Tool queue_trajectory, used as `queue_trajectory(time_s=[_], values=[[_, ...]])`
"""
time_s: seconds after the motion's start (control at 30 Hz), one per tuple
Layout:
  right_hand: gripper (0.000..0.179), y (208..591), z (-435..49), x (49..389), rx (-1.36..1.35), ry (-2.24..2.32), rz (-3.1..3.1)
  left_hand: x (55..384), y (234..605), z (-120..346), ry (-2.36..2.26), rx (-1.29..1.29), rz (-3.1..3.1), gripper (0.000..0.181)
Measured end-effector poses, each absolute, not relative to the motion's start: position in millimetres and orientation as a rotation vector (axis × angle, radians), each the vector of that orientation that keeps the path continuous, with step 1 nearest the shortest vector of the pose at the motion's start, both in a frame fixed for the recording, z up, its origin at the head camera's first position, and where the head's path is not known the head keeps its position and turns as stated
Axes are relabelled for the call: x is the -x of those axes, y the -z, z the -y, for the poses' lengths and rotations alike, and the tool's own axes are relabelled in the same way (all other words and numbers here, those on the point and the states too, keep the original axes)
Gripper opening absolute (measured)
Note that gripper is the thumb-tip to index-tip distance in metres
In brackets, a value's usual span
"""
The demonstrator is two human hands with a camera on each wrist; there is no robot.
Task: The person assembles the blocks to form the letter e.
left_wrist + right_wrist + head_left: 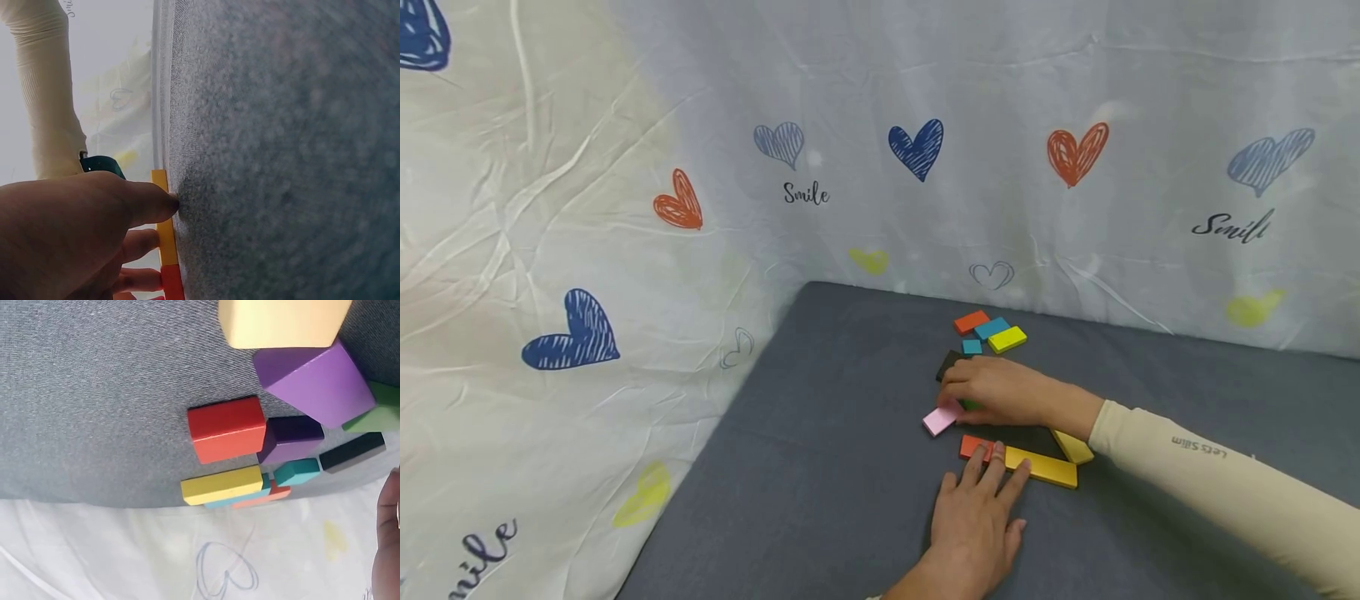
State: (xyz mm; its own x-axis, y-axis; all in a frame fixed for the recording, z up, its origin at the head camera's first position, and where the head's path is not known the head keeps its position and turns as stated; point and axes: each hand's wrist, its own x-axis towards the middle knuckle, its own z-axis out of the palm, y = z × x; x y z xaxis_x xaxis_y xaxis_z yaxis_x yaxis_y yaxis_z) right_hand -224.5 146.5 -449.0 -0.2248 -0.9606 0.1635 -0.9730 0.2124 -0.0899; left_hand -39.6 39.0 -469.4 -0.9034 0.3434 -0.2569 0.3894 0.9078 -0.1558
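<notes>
In the head view my left hand lies with fingers spread. Its fingertips touch the red block and the long yellow block, which lie end to end. The left wrist view shows the thumb and fingers beside the yellow block and red block. Just beyond, my right hand pinches a pink block between thumb and finger at its right end. A green block shows partly under that hand. Only part of the right hand enters the right wrist view, with the pink block outside it.
Past the right hand lie a black block, a small teal block, and orange-red, blue and bright yellow blocks. The right wrist view adds purple and red blocks. A heart-printed curtain borders the grey surface.
</notes>
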Motion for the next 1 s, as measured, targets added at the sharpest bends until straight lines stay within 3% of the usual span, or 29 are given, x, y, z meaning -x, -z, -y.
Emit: queue_trajectory(time_s=[1.0], values=[[0.024,456.1,-147.6,221.0,-1.872,-0.192,2.4,40.2,470.9,-36.8,0.273,-0.573,-2.851,0.07]])
